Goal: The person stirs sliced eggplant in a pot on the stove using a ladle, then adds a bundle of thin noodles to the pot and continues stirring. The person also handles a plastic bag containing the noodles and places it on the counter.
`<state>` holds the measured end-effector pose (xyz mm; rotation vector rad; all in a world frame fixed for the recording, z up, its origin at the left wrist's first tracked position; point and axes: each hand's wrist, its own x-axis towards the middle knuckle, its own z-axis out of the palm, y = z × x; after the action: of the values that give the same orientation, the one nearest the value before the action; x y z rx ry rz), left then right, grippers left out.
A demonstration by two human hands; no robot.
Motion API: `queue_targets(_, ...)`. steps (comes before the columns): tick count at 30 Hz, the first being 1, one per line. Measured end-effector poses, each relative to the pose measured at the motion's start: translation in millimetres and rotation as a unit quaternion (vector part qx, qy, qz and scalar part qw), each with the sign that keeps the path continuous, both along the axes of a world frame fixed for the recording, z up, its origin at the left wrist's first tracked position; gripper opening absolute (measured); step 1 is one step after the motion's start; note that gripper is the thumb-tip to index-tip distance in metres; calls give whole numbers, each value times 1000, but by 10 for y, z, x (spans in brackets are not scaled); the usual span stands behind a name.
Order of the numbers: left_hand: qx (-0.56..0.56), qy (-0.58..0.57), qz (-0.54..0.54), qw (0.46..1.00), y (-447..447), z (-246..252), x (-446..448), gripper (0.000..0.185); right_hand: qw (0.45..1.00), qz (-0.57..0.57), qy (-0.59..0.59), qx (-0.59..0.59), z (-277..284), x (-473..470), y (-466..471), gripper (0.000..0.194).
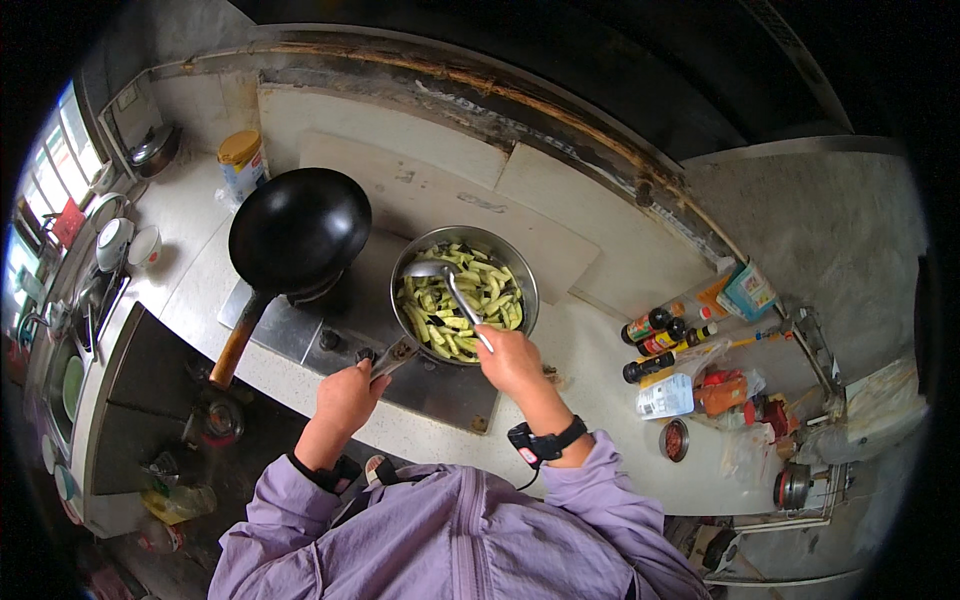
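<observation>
A round steel pan (529,274) sits on the right side of the gas stove (442,403), filled with cut eggplant strips (491,281). My left hand (349,396) grips the pan's handle (394,355) near its outer end. In my right hand (510,358) is the handle of a metal ladle (461,298). The ladle's bowl lies among the strips at the pan's left side, partly over them. To the left, a black wok (300,225) with a wooden handle (238,341) stands tilted on the other burner, apart from both hands.
Several sauce bottles (649,326) and a small bowl of reddish food (674,440) are on the right counter. A yellow-lidded can (241,161) stands behind the wok. Bowls (145,246) and a sink (60,390) are at left. Wall panels (450,187) rise behind the stove.
</observation>
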<state>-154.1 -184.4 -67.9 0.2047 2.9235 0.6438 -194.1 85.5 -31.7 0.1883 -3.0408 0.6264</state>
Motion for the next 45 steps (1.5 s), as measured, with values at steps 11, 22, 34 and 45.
queue_targets(11, 6, 9, 7, 1000, 4, -32, 18, 38, 997, -29, -33, -60, 175, 205, 132, 33)
queue_targets(22, 19, 8, 1, 1000, -25, 8, 27, 41, 968, -17, -110, -224, 333, 408, 339, 35)
queue_targets(34, 115, 19, 94, 989, -195, 187, 248, 63, 960, -77, -185, -197, 607, 647, 564, 28)
queue_targets(45, 213, -1, 144, 966, -366, -36, 532, 57, 990, 20, -125, 69, 1021, 638, 686, 30)
